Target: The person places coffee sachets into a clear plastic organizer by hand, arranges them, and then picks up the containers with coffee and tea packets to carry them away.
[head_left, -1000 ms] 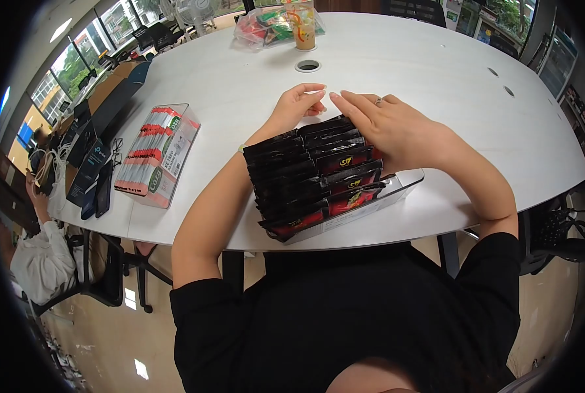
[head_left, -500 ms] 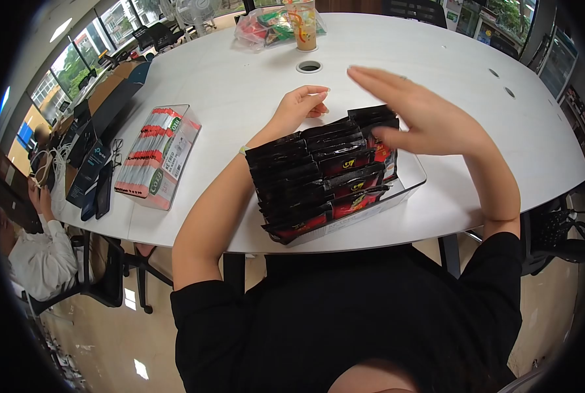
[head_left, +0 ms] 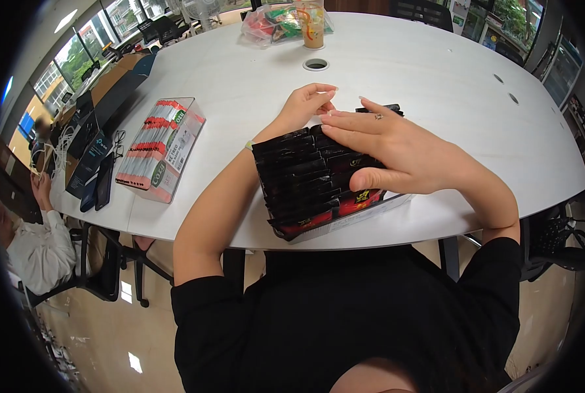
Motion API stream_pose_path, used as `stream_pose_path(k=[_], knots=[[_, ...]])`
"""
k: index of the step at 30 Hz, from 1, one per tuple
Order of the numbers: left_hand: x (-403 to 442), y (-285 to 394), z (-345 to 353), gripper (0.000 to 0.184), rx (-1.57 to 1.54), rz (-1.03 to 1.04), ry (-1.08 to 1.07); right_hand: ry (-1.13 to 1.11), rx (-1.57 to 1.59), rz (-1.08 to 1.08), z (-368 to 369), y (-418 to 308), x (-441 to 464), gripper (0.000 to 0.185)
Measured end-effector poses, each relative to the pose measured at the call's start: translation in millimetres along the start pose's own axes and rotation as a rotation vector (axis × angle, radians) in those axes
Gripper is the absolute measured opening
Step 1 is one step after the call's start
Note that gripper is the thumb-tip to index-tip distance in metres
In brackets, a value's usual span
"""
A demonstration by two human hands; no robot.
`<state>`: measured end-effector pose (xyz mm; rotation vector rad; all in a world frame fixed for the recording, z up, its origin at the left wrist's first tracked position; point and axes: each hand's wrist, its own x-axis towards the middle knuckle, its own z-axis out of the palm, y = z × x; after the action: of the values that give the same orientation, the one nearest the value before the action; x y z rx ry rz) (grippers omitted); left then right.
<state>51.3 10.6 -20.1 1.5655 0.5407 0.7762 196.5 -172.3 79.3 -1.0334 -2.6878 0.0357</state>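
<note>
Returning, the spread right hand (head_left: 397,144) apparently presses the black sachets (head_left: 295,173) by the table's near edge (head_left: 436,223); left hand (head_left: 303,106) loosely half-curled.

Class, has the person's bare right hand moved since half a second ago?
Yes: the bare right hand moved left and lower in view, judged against the round dark hole in the white tabletop.
</note>
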Motion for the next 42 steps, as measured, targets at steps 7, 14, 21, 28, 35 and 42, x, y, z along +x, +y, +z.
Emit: stream_pose_path(k=[7, 14, 21, 28, 35, 42], knots=[[0.7, -4.3, -2.2, 0.033, 0.014, 0.002, -0.013, 0.256, 0.334, 0.130, -4.5, 12.9, 16.4, 0.017], [1.6, -7.3, 0.2, 0.035, -0.028, 0.060, -0.013, 0.183, 0.328, 0.056, -5.4, 32.6, 38.6, 0.015], [4.9, -13.1, -0.7, 0.035, 0.023, 0.104, -0.025, 0.116, 0.080, -0.063, -13.2, 26.8, 41.6, 0.017], [5.5, -9.7, -0.2, 0.032, 0.046, 0.066, -0.030, 0.090, 0.119, -0.055, -10.5, 27.4, 42.9, 0.016], [5.0, -9.6, -2.3, 0.031, 0.076, 0.072, -0.047, 0.146, 0.081, -0.099, -9.9, 29.0, 43.4, 0.016], [9.7, -16.6, -5.6, 0.034, -0.014, 0.063, -0.044, 0.123, 0.211, -0.077, -6.5, 31.1, 46.0, 0.021]])
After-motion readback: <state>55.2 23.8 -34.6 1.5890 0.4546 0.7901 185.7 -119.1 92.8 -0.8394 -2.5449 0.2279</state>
